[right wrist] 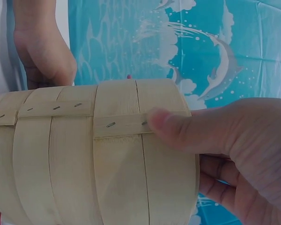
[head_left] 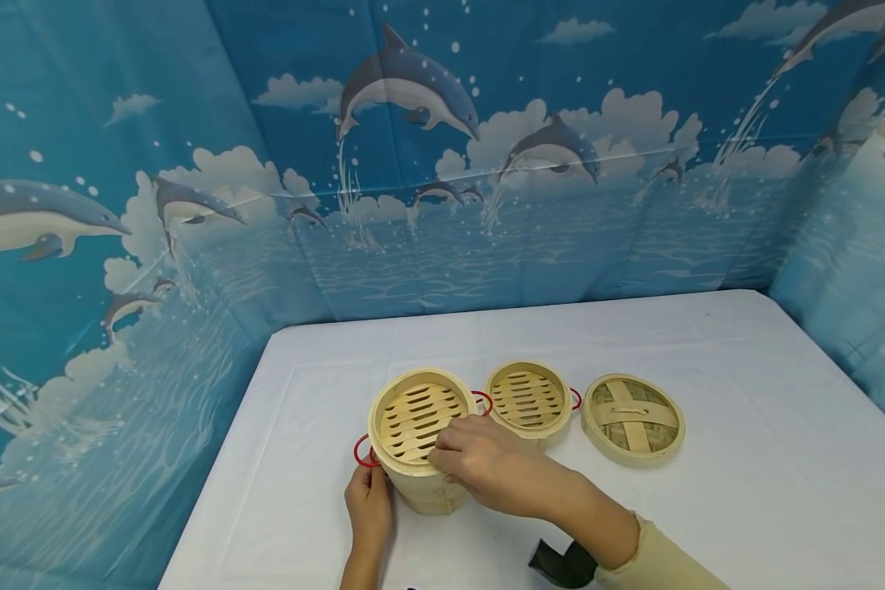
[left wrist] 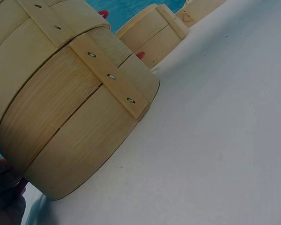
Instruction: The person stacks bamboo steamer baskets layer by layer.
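Note:
A stack of round bamboo steamer baskets stands on the white table, its slatted top tier facing up, with red loop handles at the sides. My right hand pinches the near right rim of that top tier. In the right wrist view, the thumb presses on the outer wall beside a stapled strip and the other fingers go over the rim. Low on the stack's left side, my left hand holds the lower basket by its red handle; its fingertips show dimly in the left wrist view.
Behind and to the right stands another small slatted steamer basket with a red handle. Beside it lies a woven bamboo lid. Under my right forearm, near the front, is a black object. A dolphin-print curtain borders the table.

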Demonstrator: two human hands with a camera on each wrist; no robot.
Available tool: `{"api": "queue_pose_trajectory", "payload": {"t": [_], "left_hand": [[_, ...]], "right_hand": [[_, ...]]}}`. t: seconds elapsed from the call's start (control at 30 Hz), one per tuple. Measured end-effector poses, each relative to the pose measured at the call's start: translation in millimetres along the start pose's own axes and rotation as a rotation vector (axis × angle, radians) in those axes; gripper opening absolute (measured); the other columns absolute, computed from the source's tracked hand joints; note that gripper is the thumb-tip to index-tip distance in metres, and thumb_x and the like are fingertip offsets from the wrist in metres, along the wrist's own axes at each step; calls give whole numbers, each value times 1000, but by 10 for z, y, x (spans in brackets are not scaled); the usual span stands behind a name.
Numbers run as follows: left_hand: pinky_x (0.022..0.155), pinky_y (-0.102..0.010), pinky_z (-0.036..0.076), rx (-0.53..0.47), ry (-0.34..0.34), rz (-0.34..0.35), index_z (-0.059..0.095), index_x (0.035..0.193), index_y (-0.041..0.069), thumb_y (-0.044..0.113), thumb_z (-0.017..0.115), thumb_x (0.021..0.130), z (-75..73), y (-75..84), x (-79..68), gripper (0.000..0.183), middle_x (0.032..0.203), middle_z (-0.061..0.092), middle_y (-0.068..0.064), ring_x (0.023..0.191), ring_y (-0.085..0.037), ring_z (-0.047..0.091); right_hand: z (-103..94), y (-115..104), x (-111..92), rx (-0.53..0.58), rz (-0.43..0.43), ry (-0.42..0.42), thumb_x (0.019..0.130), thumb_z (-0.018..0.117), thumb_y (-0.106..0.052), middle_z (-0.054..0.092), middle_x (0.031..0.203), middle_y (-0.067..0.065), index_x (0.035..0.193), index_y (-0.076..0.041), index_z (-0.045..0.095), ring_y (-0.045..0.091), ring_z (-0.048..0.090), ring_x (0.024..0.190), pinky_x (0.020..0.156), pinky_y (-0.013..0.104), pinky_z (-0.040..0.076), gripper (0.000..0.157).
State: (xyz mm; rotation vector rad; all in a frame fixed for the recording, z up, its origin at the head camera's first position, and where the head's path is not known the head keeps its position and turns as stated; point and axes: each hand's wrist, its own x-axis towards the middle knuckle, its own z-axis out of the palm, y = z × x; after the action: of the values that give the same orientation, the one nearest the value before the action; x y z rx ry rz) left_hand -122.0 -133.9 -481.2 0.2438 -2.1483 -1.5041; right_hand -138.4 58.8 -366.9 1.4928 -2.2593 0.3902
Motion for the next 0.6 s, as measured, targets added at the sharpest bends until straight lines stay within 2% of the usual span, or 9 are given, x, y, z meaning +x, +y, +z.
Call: {"api": "queue_pose_trajectory", "payload": {"t": [0.23,0.3,0.43,0.53,0.6], "left_hand": [[70,-19,45,17,10,4,63,93,-13,-6,48,89,8,24,7,17,90,65,-20,82,-10,57],[69,-20,45,19,11,6,63,92,-13,-6,48,89,14,-10,13,17,90,65,-20,81,-13,57],[71,-22,46,6,7,-9,64,94,-11,-4,49,91,46,-197,38,17,91,65,-17,85,-17,58],[72,-22,46,-8,0,-26,65,97,-7,2,50,93,65,-344,56,18,92,66,-13,85,-16,57],[70,-21,45,-4,0,-25,66,97,-5,4,50,93,66,-383,55,18,91,65,-10,83,-13,56]], "right_hand": [[-22,4,19,-9,3,-25,75,73,-6,58,82,-6,87,-15,66,9,53,81,72,24,46,17],[-29,6,21,-13,7,-36,75,74,-6,58,82,-6,86,-15,66,9,52,81,72,24,45,16],[-37,8,17,-14,14,-49,75,74,-7,58,81,-7,85,-15,66,9,52,80,73,24,45,15],[-34,9,12,-9,14,-46,75,74,-7,58,82,-7,85,-15,66,9,53,81,73,24,45,16],[-28,6,10,-3,11,-40,75,74,-7,58,82,-7,86,-15,66,9,53,81,74,24,45,16]]}}
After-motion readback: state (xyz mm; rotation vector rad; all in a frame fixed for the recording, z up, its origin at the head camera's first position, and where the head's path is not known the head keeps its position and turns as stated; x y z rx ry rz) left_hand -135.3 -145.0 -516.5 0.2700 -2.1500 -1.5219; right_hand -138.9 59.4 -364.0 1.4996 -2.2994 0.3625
